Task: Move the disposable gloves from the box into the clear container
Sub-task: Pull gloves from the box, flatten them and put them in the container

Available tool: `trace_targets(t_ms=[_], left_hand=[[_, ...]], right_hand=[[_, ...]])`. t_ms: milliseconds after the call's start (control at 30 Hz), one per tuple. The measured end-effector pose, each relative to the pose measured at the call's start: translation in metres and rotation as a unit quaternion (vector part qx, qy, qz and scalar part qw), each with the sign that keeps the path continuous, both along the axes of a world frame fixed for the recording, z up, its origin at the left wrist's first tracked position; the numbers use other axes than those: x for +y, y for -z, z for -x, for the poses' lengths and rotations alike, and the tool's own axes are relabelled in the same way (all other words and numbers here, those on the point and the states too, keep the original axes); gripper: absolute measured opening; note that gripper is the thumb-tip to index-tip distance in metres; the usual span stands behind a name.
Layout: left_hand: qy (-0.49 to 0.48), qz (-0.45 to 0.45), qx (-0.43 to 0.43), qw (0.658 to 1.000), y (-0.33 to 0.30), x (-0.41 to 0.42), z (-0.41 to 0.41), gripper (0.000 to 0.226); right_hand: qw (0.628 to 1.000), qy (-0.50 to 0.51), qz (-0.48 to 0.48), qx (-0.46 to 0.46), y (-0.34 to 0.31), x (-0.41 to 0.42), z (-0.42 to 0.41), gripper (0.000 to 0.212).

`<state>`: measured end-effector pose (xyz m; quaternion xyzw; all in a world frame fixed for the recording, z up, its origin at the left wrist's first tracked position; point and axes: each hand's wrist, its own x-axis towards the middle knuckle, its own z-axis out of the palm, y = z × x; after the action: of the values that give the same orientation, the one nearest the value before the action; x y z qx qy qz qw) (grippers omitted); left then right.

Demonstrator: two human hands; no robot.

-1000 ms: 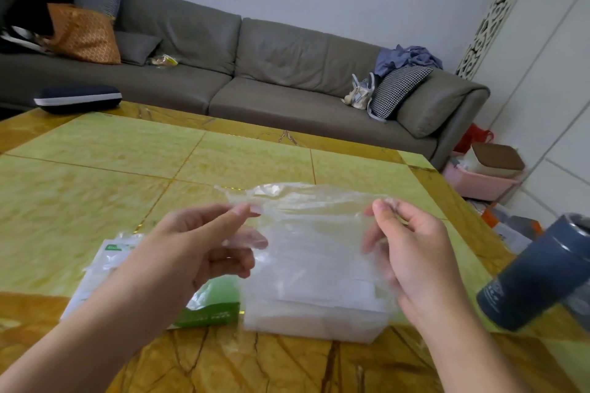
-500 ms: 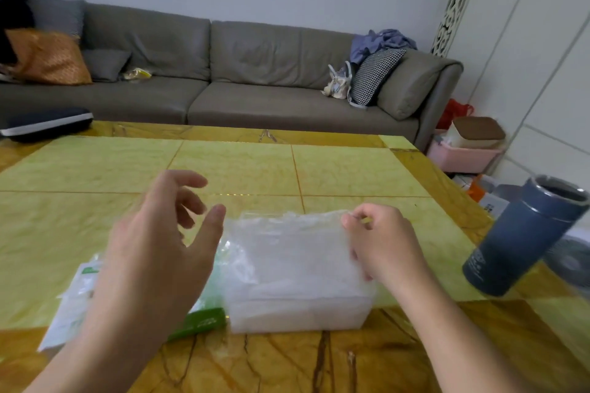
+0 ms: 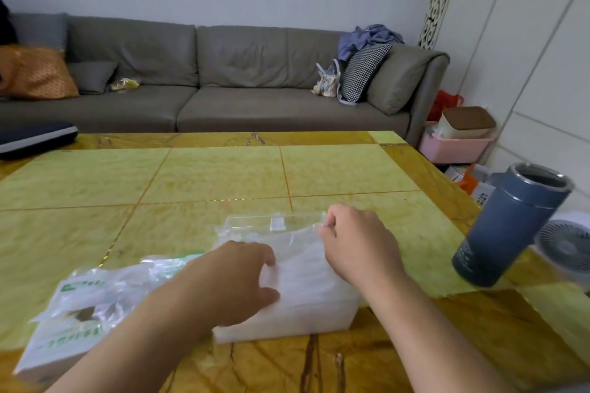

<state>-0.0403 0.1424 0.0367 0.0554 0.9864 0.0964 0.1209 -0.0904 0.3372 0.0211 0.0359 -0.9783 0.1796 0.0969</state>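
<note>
The clear container (image 3: 287, 324) stands on the table near its front edge, filled with a stack of thin clear gloves (image 3: 303, 268). My left hand (image 3: 236, 277) lies on top of the stack at its left side, fingers spread and pressing down. My right hand (image 3: 354, 242) pinches the gloves' edge at the container's far right corner. The white and green glove box (image 3: 60, 338) lies to the left of the container, with loose clear plastic (image 3: 127, 281) spilling out of its opening.
A dark blue tumbler (image 3: 507, 226) stands at the table's right edge, with a small white fan (image 3: 565, 249) behind it. A grey sofa (image 3: 223, 80) runs along the far side. A dark case (image 3: 35, 137) lies at the table's far left corner.
Both hands lowered the sheet of gloves from mid-air into the container. My left hand let go, then came down flat onto the stack. The right hand kept its pinch.
</note>
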Motion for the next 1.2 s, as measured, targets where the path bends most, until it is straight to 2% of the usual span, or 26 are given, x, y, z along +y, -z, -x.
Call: trace_targets(t_ms=[167,333,400,467,500,600,733,867,1000,1200], left_hand=[[-0.004,0.011,-0.019,1.0,0.0,-0.001,0.01,0.062],[0.009,0.045,-0.011,0.999,0.007,0.009,0.017,0.055],[0.009,0.048,-0.007,0.999,0.009,0.011,0.019,0.051],[0.008,0.051,0.0,0.999,0.01,0.012,0.02,0.05],[0.008,0.054,0.004,0.998,0.01,0.012,0.019,0.05],[0.008,0.067,0.016,0.998,0.01,0.014,0.018,0.049],[0.005,0.047,0.009,0.999,0.009,0.009,0.017,0.05],[0.004,0.039,0.003,0.999,0.003,0.002,0.013,0.069],[0.008,0.08,-0.006,0.997,-0.001,0.008,0.012,0.061],[0.001,0.068,-0.074,0.995,0.0,0.017,0.02,0.052]], right_hand=[[0.999,0.003,-0.029,0.03,-0.001,-0.003,0.0,0.019],[0.997,0.033,-0.065,0.016,-0.009,-0.005,-0.007,0.013],[0.996,0.043,-0.078,0.03,-0.016,-0.009,-0.015,0.019],[0.995,-0.001,-0.069,0.075,-0.023,-0.014,-0.023,0.033],[0.994,-0.045,-0.057,0.079,-0.027,-0.018,-0.028,0.033],[0.989,-0.146,-0.012,-0.026,-0.028,-0.027,-0.04,0.012],[0.976,-0.14,-0.109,-0.122,-0.014,-0.027,-0.036,0.009],[0.968,-0.136,-0.141,-0.158,-0.01,-0.028,-0.028,0.017],[0.95,-0.156,-0.168,-0.212,-0.017,-0.035,-0.022,0.052],[0.905,-0.172,-0.217,-0.323,-0.032,-0.043,-0.014,0.066]])
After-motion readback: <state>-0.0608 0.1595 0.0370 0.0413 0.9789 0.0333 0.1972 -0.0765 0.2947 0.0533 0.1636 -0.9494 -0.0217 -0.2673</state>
